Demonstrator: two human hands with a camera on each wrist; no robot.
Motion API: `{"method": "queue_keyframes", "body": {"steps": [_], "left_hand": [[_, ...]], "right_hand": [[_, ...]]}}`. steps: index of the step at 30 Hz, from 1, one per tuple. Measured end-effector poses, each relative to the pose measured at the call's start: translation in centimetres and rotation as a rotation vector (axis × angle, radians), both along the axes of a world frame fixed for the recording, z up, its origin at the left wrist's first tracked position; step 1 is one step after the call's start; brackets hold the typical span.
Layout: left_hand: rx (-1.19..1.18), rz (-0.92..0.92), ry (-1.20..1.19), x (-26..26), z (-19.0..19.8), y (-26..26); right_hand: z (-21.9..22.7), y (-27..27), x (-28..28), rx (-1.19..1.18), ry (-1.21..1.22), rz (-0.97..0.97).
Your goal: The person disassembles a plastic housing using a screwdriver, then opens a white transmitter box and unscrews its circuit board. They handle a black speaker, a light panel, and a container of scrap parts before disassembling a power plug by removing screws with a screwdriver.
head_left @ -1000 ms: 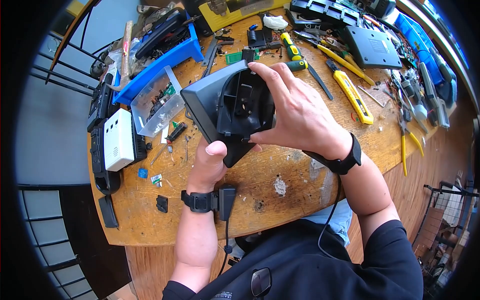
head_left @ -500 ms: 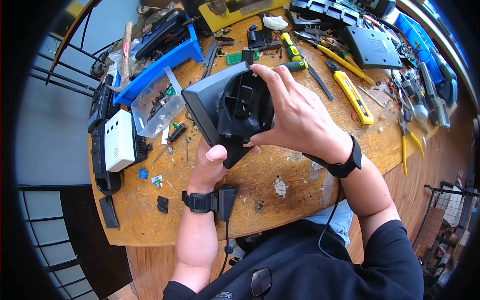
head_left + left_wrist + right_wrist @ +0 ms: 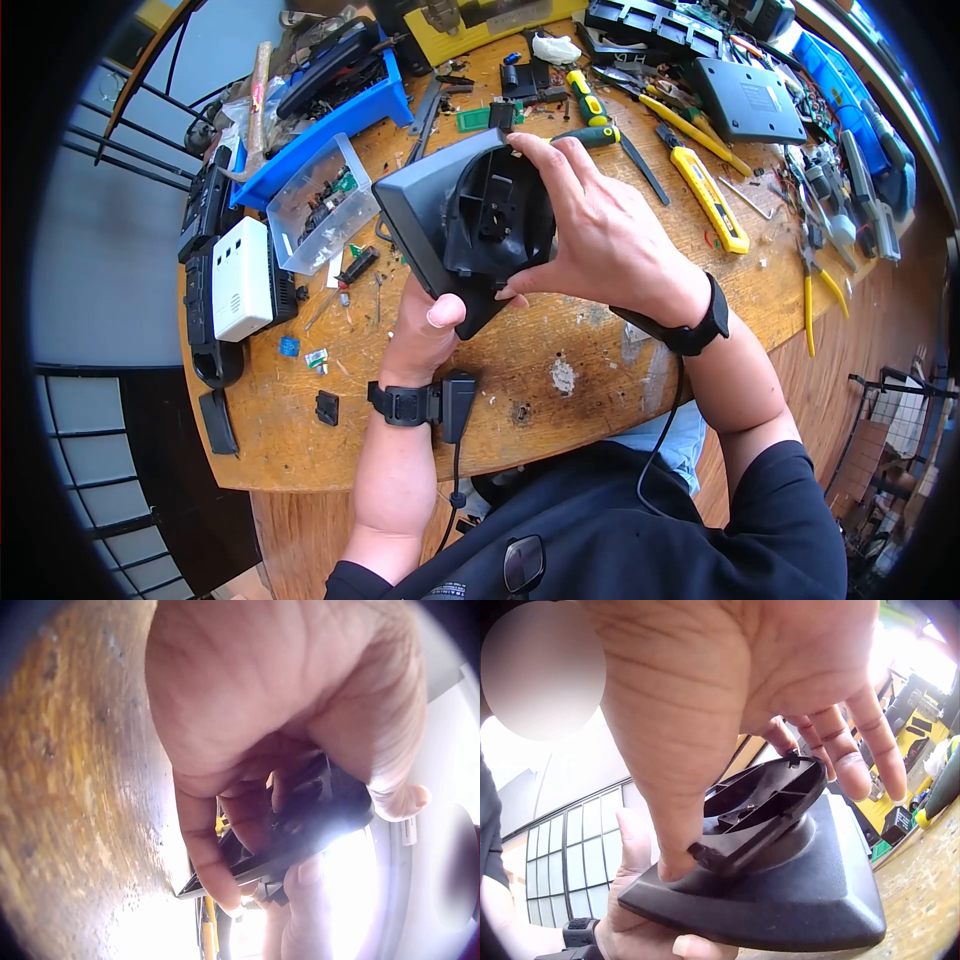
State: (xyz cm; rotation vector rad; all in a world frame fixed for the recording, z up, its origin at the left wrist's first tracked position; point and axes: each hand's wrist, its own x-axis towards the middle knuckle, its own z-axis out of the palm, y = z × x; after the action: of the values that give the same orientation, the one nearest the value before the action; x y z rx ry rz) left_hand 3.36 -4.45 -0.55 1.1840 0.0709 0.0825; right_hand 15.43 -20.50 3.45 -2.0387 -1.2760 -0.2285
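Observation:
In the head view a black plastic housing (image 3: 425, 215) is held tilted above the wooden table, its round hollow part facing up. My left hand (image 3: 422, 330) grips its lower corner, thumb on the near side and fingers beneath. Thumb and fingers of my right hand (image 3: 615, 235) span the round part's rim and pinch it. The right wrist view shows ribs and a small metal piece inside the ring of the housing (image 3: 817, 877). Seen from the left wrist, the fingers of my left hand (image 3: 262, 750) curl round the dark housing (image 3: 289, 840).
A clear bin (image 3: 325, 205) of parts and a white box (image 3: 241, 280) stand at the left, beside a blue tray (image 3: 325, 130). To the right lie a yellow cutter (image 3: 708, 200), yellow-handled pliers (image 3: 811, 290) and a black device (image 3: 748, 100). Small scraps lie near the left forearm.
The housing and both hands sit very slightly further right and lower in the head view, and the table items have shifted slightly too. Both holds look the same.

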Motion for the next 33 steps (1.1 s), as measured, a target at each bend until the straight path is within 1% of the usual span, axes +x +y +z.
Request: {"method": "queue_keyframes", "body": {"steps": [8,11,14,16,17,19,22,26,33], "left_hand": [[0.005,0.012,-0.041,0.0,-0.4,-0.1],[0.026,-0.016,-0.050,0.0,-0.3,0.2],[0.033,-0.040,-0.021,0.0,-0.2,0.1],[0.023,0.079,-0.057,0.1,-0.2,-0.4],[0.023,0.077,-0.058,0.0,-0.2,-0.4],[0.042,0.092,-0.029,-0.2,-0.4,-0.1],[0.104,0.069,-0.004,-0.4,-0.6,0.2],[0.104,0.073,-0.024,-0.4,-0.6,0.0],[0.070,0.077,-0.020,-0.4,-0.4,0.1]], "right_hand": [[0.0,-0.1,-0.1,-0.025,0.047,-0.016],[0.2,-0.2,-0.1,-0.044,0.075,-0.004],[0.1,-0.4,0.2,-0.078,0.089,0.045],[-0.1,-0.6,0.6,-0.075,0.080,0.134],[0.0,-0.7,0.7,-0.076,0.080,0.133],[0.6,-1.0,0.9,-0.164,0.136,0.208],[0.7,-1.2,1.0,-0.186,0.138,0.220],[1.1,-1.3,1.2,-0.218,0.172,0.233],[0.6,-1.0,1.0,-0.173,0.121,0.216]]}}
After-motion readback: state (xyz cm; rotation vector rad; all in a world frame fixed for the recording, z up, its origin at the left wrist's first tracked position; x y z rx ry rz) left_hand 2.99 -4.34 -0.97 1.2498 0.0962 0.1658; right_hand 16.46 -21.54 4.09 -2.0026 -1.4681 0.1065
